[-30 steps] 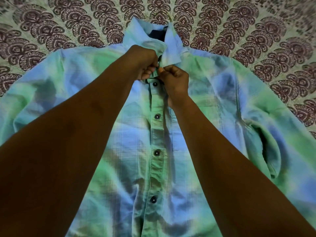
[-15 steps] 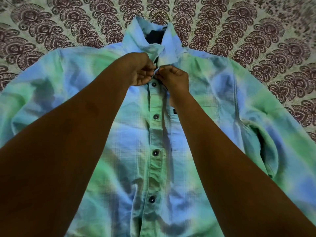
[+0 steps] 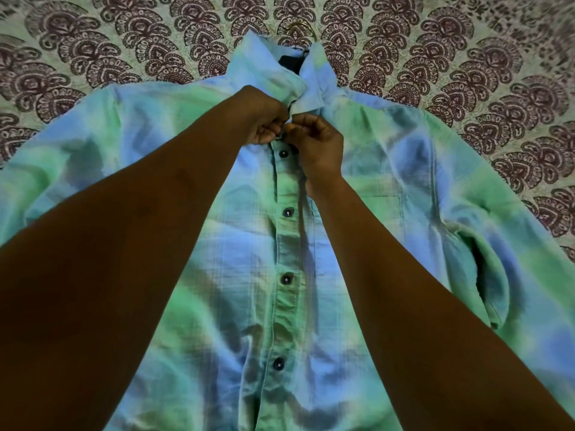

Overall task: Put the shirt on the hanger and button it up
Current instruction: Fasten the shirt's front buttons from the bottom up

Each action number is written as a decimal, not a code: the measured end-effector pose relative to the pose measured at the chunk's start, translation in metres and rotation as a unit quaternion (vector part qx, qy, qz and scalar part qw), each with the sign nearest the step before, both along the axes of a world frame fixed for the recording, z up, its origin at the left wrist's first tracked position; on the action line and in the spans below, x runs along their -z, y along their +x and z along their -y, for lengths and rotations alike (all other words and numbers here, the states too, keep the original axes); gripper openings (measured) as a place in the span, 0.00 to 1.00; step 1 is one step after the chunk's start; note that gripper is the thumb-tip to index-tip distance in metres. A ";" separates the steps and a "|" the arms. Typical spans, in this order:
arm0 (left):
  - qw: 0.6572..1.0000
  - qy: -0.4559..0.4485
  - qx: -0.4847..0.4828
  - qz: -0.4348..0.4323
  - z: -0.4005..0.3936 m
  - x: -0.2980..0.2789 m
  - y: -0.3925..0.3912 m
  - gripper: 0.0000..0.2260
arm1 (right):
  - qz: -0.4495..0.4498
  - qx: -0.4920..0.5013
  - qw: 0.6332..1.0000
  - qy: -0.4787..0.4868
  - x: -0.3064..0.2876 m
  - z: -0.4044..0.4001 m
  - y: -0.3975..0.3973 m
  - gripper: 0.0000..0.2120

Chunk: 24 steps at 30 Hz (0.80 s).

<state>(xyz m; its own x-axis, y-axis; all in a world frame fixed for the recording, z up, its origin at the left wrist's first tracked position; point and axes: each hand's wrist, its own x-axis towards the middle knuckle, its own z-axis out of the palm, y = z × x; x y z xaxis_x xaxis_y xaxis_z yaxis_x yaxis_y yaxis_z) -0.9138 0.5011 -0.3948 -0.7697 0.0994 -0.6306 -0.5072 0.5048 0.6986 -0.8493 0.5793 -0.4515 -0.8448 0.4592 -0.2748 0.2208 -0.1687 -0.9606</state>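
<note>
Both hands meet under the collar of the shirt [image 3: 389, 169], which I see spread flat on the patterned bedsheet [image 3: 93, 57]: left hand [image 3: 264, 119] and right hand [image 3: 317, 141] pinch the placket's top, four buttons fastened below.

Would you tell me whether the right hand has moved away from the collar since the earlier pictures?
No. The right hand still pinches the shirt just below its collar, beside the top fastened button, where it was.
</note>
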 end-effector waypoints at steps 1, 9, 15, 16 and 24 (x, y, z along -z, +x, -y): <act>1.000 0.012 -0.029 -0.005 -0.001 0.004 0.001 0.12 | 0.000 0.003 1.000 0.000 0.000 0.001 -0.001 0.07; 0.996 0.064 -0.056 -0.038 0.001 0.012 0.008 0.10 | 0.050 0.005 0.998 0.035 0.004 0.000 -0.008 0.08; 1.000 0.015 0.022 -0.008 0.002 0.003 0.002 0.12 | 0.044 0.012 0.998 -0.052 0.000 -0.006 -0.007 0.12; 1.000 0.010 0.021 -0.011 0.000 0.002 0.003 0.12 | 0.039 0.017 0.996 -0.072 -0.002 -0.007 -0.006 0.12; 0.990 -0.019 -0.073 -0.122 -0.003 0.019 0.000 0.12 | 0.032 0.011 0.996 -0.080 -0.005 -0.006 -0.005 0.12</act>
